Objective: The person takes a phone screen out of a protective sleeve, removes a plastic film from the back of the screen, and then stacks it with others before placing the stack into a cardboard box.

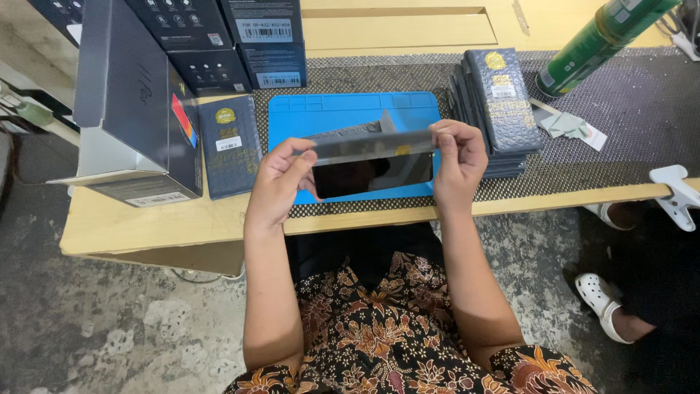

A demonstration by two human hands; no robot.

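My left hand (pixel 281 179) and my right hand (pixel 458 162) hold a dark phone (pixel 372 175) by its two short ends, level above the blue work mat (pixel 343 113). A thin translucent film sheet (pixel 368 146) stretches between my fingertips along the phone's upper edge, partly lifted off the screen. My left thumb and fingers pinch the film's left end; my right fingers pinch its right end. The screen is black and reflective.
A stack of dark flat packets (pixel 496 102) lies right of the mat, one single packet (pixel 230 146) left of it. Dark boxes (pixel 138 102) stand at the left and back. A green spray can (pixel 601 40) lies at the far right. Another person's feet in white sandals (pixel 601 299) are beside the table.
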